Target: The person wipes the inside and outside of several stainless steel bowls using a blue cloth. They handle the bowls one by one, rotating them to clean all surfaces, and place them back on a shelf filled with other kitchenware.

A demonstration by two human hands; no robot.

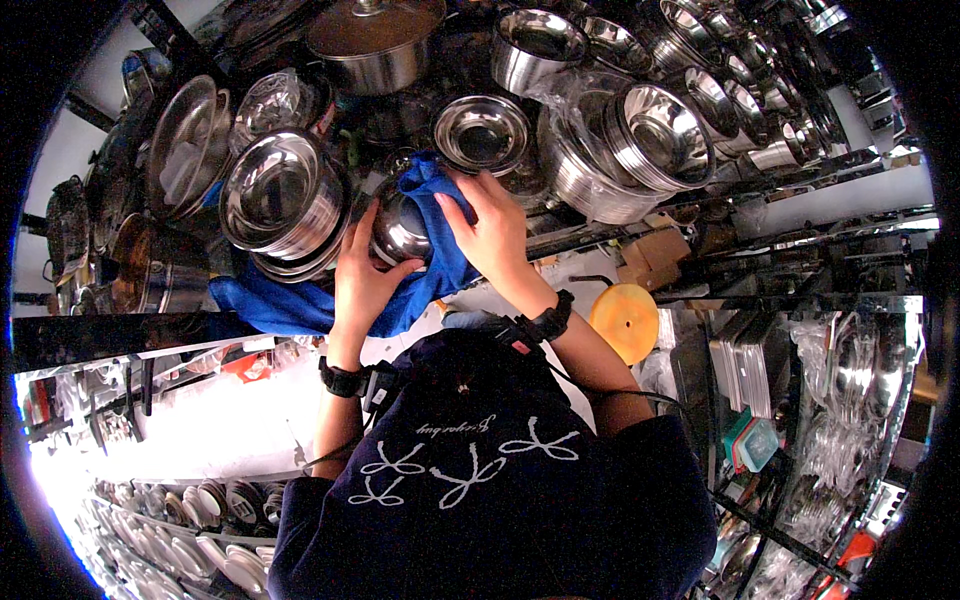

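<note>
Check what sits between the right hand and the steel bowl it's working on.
In the head view, a blue cloth lies between the right hand and the steel bowl. The left hand grips the bowl directly from the other side.

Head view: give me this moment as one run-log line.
left hand: holds steel bowl | right hand: presses blue cloth on bowl | around: stacked steel bowls, yellow disc
</note>
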